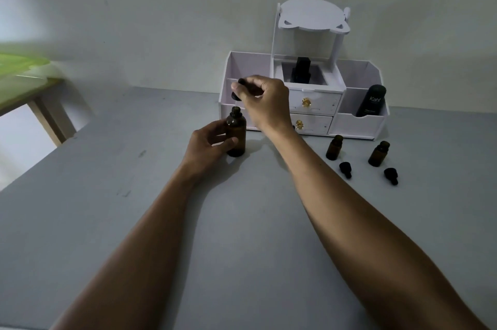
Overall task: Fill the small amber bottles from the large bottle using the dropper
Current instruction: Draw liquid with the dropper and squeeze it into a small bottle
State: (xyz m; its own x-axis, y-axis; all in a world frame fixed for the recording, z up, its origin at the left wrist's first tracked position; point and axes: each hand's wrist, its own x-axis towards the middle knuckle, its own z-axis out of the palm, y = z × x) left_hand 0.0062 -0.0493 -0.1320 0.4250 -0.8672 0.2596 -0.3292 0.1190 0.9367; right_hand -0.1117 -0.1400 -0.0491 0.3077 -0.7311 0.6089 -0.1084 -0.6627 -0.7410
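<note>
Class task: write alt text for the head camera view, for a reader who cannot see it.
The left hand steadies the open large amber bottle on a grey table while the right hand holds the dropper above it. Two small amber bottles stand uncapped at right.

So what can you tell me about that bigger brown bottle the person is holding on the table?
The large amber bottle looks like dark brown glass, round-bodied with a narrow threaded neck. Its mouth is open, no cap on. It stands upright on the grey table, in front of the white organiser's left end. The left hand wraps its side, steadying it. The right hand holds the black dropper top just above the mouth, apart from it. How full it is cannot be told.
</note>
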